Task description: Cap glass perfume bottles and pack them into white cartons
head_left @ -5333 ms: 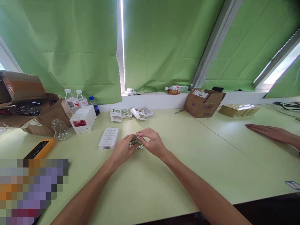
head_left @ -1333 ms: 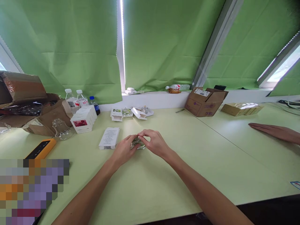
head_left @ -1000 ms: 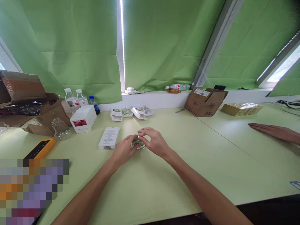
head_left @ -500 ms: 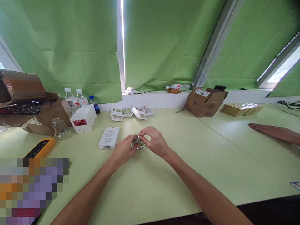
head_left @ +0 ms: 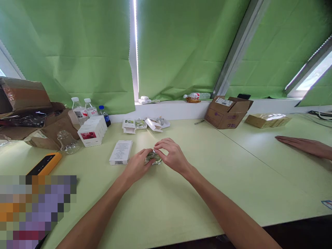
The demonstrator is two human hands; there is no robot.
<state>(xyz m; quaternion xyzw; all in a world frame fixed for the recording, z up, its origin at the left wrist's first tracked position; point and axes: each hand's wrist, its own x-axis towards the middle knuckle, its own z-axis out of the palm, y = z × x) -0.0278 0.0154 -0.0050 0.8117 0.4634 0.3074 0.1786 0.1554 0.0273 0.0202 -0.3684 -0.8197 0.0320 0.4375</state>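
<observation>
A small squat clear glass bottle point(head_left: 157, 161) stands on the table in front of me, partly covered by my fingers. My left hand point(head_left: 138, 162) is closed round its left side, thumb and fingers against the glass. Thumb and index finger of my right hand point(head_left: 169, 154) pinch at the small shiny top of the bottle; the other fingers are curled above. A white printed box point(head_left: 121, 152) with a barcode lies flat to the left of my left hand.
Behind are opened white boxes point(head_left: 129, 126) with a glass bottle point(head_left: 139, 122) and a silvery-topped one point(head_left: 160, 120). White cartons point(head_left: 92, 132), a clear jar point(head_left: 67, 142) and an orange-black device point(head_left: 44, 164) are left. Another person's hand point(head_left: 302, 147) and a cardboard box point(head_left: 225, 113) are right.
My right hand's fingers have shifted slightly at the bottle's top, which now shows a little more. My left hand and the bottle stay in place.
</observation>
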